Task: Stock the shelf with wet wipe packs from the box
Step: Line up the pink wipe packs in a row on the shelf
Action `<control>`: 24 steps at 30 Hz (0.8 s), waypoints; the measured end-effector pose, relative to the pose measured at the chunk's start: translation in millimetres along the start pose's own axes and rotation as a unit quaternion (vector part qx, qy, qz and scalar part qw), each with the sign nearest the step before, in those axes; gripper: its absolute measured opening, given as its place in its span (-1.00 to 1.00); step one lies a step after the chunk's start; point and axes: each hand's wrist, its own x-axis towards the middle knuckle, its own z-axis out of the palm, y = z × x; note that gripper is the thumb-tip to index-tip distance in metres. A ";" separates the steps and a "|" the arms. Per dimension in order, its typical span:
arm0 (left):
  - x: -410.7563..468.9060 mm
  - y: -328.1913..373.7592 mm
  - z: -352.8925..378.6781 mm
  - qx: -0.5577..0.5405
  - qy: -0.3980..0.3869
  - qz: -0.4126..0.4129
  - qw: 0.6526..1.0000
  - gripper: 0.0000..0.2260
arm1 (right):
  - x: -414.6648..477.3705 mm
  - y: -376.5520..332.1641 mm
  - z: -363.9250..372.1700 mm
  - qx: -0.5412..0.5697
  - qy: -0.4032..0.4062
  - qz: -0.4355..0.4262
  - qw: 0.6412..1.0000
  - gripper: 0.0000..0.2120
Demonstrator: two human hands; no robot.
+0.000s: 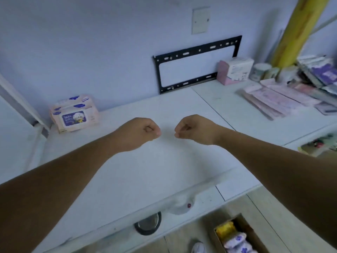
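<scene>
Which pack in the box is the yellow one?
The yellow pack lies at the box end nearest the shelf; the other packs are white and purple.

A pale bluish wall (91, 42) carries a blank cover plate (200, 21) and, below it, a black TV mounting bracket (157, 75) reaching the white shelf (164, 170). A yellow roll (299, 30) leans at right. Light wood-look floor (262, 203) shows beneath.

Shelf top (182, 170) – white, smooth, matt, laminate look. Wipe packs (74, 114) on its back-left corner – soft plastic film, slight gloss. Bracket (198, 50) on the wall behind it: black matt metal. Box (250, 232) below its front edge: brown matt cardboard. Bowl (148, 223) under it: shiny metal.
</scene>
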 end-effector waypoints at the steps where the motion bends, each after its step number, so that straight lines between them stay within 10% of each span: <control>1: -5.7 10.0 16.0 -0.001 -0.021 0.010 1.000 -0.76 | -19.2 10.4 -2.3 0.005 0.008 0.016 1.000 -0.81; 24: 5.4 156.5 389.9 0.098 -0.296 0.031 0.950 -0.84 | -312.1 322.0 -36.2 -0.033 -0.113 0.251 0.961 -0.78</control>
